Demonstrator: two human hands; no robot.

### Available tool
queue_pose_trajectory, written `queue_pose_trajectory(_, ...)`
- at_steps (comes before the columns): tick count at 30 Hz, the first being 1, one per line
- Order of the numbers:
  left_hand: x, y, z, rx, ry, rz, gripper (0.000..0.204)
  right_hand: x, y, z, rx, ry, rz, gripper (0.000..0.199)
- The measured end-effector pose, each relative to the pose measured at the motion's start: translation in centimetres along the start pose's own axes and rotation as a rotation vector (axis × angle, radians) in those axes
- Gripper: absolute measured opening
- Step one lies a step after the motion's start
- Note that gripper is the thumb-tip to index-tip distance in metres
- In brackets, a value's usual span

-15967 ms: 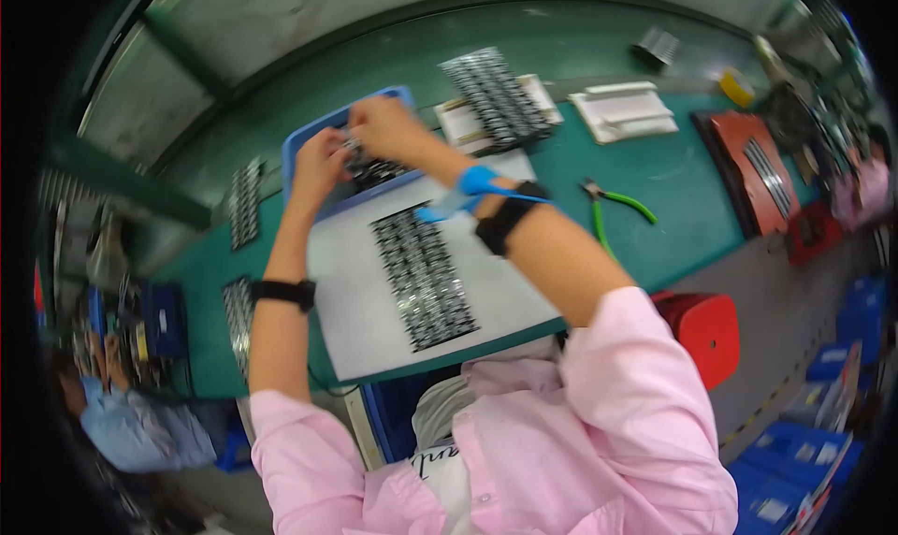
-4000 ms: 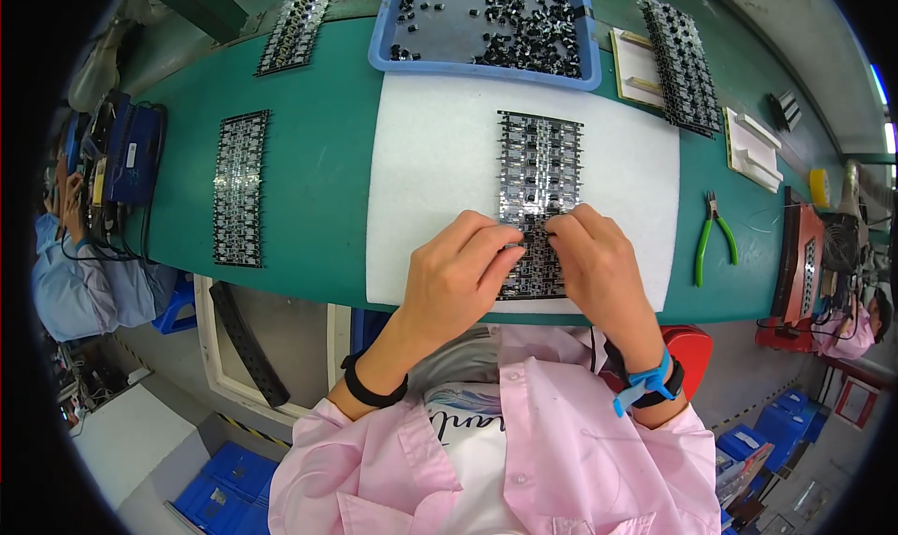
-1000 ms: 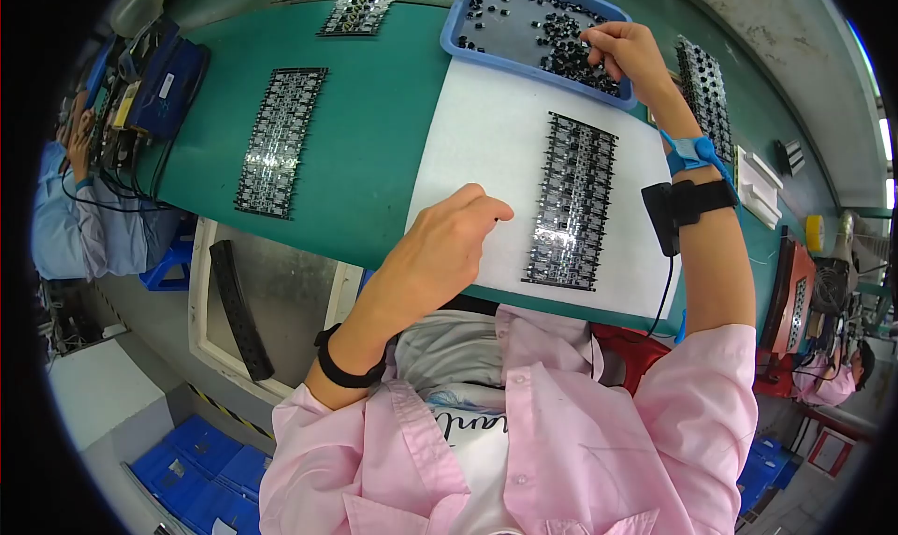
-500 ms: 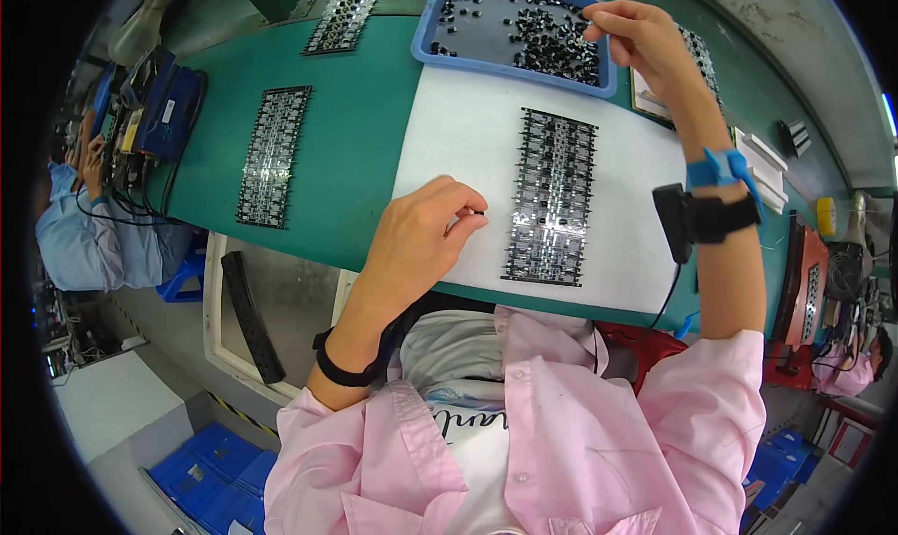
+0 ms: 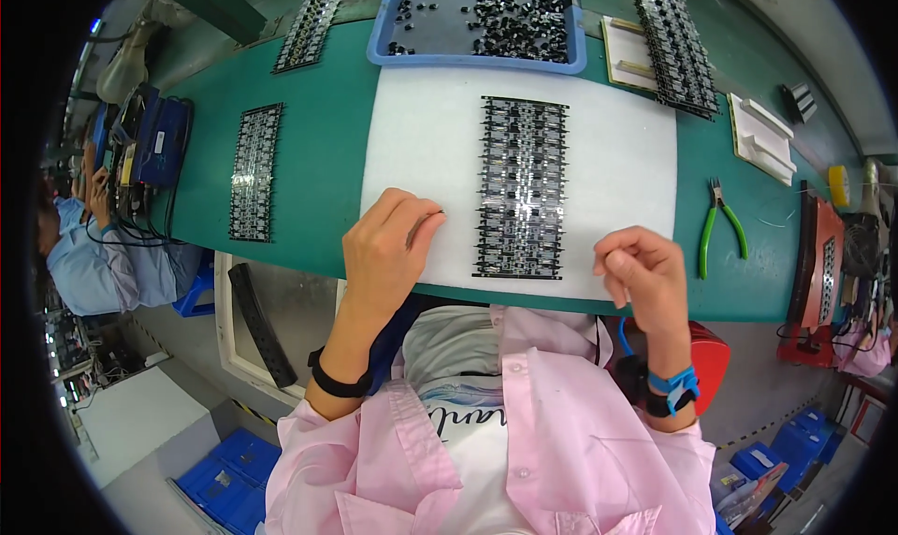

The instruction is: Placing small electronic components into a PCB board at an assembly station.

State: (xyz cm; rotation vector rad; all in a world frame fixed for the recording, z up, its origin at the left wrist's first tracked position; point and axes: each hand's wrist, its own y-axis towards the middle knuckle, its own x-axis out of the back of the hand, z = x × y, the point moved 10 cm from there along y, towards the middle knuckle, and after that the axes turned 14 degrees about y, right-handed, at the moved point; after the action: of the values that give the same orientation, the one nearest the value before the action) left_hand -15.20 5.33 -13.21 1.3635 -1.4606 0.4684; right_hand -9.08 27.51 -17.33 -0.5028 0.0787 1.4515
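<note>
On a white mat (image 5: 421, 151) lies a panel of circuit boards (image 5: 524, 189), dark and silvery with toothed long sides. My left hand (image 5: 383, 254) is closed at the panel's left, thumb and forefinger pinching a small black part that barely shows. At the panel's lower right, my right hand (image 5: 645, 273) hovers with its fingers curled together; whatever they hold, if anything, is hidden. Neither hand touches the panel. Beyond the mat's far edge stands a blue tray (image 5: 477, 63) with many small black parts (image 5: 519, 21), heaped mostly in its right half.
Another panel (image 5: 255, 173) rests on the green table (image 5: 323, 161) at left, one more (image 5: 311, 25) farther back. Stacked panels (image 5: 673, 49) sit at far right near a white fixture (image 5: 762, 137). Green-handled cutters (image 5: 716, 226) lie at right. A co-worker in blue (image 5: 122, 273) sits at far left.
My right hand has come back from the tray to the panel's lower right. My left hand stays beside the panel, still pinching. The whole view has shifted slightly.
</note>
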Motion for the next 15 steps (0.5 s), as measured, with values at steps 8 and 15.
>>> queue_pose_trajectory(8,0.0,-0.3,-0.5,0.002,0.054,0.008,0.008,-0.4,-0.4,-2.3,0.029,0.061,-0.018,0.012)
queue_pose_trajectory(15,0.1,-0.2,-0.6,0.053,0.022,0.038,0.010,-1.3,0.0,-0.4,0.303,-0.154,0.055,0.014)
